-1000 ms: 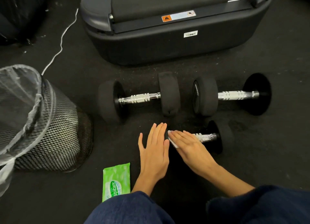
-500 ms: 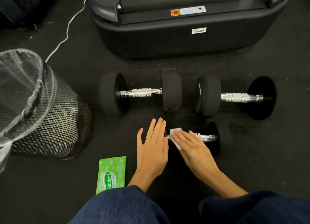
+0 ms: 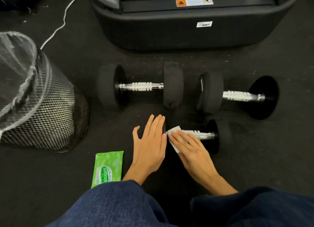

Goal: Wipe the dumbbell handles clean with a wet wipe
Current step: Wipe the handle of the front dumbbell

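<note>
Left hand [image 3: 149,145] flat on one weight, right hand [image 3: 188,146] pressing the wipe [image 3: 173,133] on the handle [image 3: 198,135] — the dumbbell may roll.

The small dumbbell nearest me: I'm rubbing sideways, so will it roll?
Probably. The small dumbbell lies on round end discs, so pushes across its handle could roll it. The left hand flat on its near end likely steadies it. It probably feels heavy for its size.

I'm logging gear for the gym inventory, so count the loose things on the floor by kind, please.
Dumbbells: 3
Wet wipe packs: 1
Wet wipes in use: 1
Mesh waste bins: 1
Total: 6
</note>
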`<state>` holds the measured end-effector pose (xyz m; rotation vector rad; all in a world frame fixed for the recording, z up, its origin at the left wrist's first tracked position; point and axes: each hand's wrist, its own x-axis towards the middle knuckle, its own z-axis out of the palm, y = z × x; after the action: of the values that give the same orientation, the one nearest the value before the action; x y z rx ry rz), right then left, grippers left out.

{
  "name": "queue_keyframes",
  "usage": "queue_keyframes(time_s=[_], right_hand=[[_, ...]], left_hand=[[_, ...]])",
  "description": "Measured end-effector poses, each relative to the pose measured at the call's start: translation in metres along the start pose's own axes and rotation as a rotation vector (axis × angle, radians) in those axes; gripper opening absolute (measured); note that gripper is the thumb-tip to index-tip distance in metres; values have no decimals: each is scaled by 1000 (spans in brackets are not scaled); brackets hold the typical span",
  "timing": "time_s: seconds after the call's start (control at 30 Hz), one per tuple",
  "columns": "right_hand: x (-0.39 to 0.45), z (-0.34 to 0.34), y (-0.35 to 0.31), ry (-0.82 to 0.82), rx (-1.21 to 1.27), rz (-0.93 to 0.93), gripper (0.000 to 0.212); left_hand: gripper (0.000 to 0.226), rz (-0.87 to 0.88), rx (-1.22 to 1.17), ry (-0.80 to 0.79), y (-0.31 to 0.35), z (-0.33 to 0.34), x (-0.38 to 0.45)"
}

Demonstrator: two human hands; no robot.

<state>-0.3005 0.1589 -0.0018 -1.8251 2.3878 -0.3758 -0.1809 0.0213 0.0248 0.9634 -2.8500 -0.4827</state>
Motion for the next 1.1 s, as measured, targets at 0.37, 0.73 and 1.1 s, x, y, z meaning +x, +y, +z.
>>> queue_keyframes(time_s=[0.37,0.73,1.1], right_hand=[[1,-6,10,-13,-28,-53,50],[4,-1,5,-7,-46,36,54],[19,-5,0,-3,24,68,51]], left_hand=[[55,5,47,16,-1,2,2],[55,5,79,40,0,3,3],[55,-2,99,46,0,5,4]])
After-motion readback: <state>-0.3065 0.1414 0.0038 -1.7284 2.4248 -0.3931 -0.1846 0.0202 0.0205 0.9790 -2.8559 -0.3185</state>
